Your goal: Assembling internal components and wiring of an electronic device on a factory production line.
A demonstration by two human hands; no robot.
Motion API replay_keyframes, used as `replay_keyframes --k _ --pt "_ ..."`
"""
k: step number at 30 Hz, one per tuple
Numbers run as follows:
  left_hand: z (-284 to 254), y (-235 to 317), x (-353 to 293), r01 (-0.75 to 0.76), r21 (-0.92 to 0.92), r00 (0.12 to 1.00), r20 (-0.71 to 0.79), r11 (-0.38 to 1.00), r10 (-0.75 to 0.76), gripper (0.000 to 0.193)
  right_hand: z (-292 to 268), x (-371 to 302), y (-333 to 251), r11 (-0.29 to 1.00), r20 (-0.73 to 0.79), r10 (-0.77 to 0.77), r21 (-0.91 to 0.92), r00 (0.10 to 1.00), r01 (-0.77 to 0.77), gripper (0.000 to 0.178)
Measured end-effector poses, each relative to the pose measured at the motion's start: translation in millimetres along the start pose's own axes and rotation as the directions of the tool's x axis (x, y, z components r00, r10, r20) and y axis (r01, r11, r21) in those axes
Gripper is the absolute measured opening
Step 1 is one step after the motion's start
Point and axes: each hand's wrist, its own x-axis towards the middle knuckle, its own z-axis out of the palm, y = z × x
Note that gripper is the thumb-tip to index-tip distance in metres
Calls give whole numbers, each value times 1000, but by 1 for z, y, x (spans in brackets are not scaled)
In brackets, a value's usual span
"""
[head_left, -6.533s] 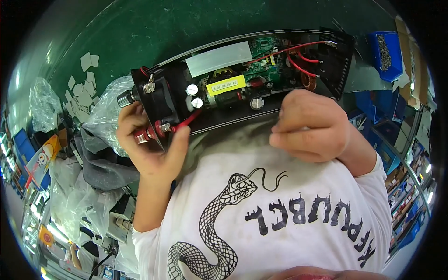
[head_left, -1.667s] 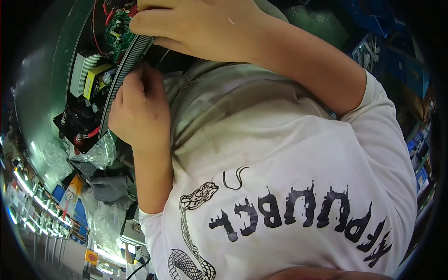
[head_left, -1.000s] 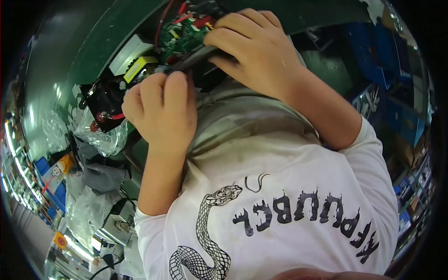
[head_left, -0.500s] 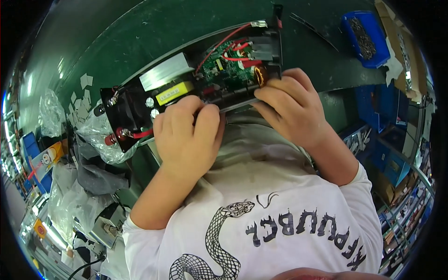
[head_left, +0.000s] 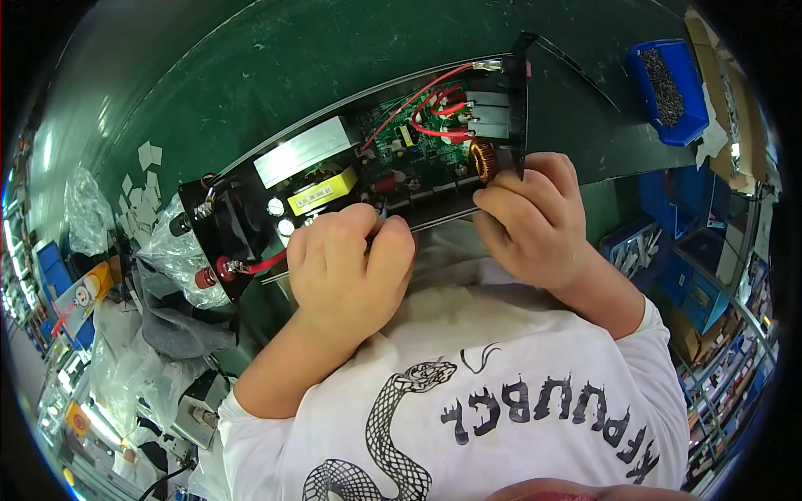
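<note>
An open power inverter (head_left: 393, 154) lies slanted across the workbench, its right end farther away. Inside its long black case are a green circuit board (head_left: 428, 154), a yellow-wrapped transformer (head_left: 322, 192), a silver metal plate (head_left: 303, 150) and a copper coil (head_left: 482, 159). Red wires run across the board. Black and red terminals (head_left: 206, 277) stick out of the left end panel. My left hand (head_left: 347, 267) is closed over the near long edge of the case, fingertips hidden. My right hand (head_left: 535, 221) is closed on the near right corner, beside the coil and end panel.
At the far right stands a blue bin (head_left: 668, 92) of small metal parts, beside a cardboard box (head_left: 718, 100). A thin dark strip (head_left: 581, 71) lies behind the inverter. White paper pieces (head_left: 142, 196) and clear plastic bags (head_left: 171, 242) are on the left.
The inverter and both hands have shifted a little nearer to me and to the right. Both hands keep their hold on its near side. The view has also moved slightly.
</note>
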Motion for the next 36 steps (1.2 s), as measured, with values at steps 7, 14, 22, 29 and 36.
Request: replay_keyframes --k 7,14,22,29,36 --pt "-1 0 0 -5 4 1000 5 1000 5 22 3 1 -4 999 -32 3 -52 999 -4 43" --pt "-10 2 22 20 -23 988 153 1000 -16 30 -8 5 -9 984 41 -7 -178 999 15 41" --pt "-16 2 30 29 -88 945 326 996 1 24 -14 26 -33 927 151 56 -376 987 5 38" --pt "-16 5 31 104 -99 946 318 990 -68 20 -15 41 -43 905 398 247 -421 883 -64 14" --pt "-13 4 32 97 -98 953 295 990 -64 8 -17 50 -47 894 420 272 -442 866 -66 14"
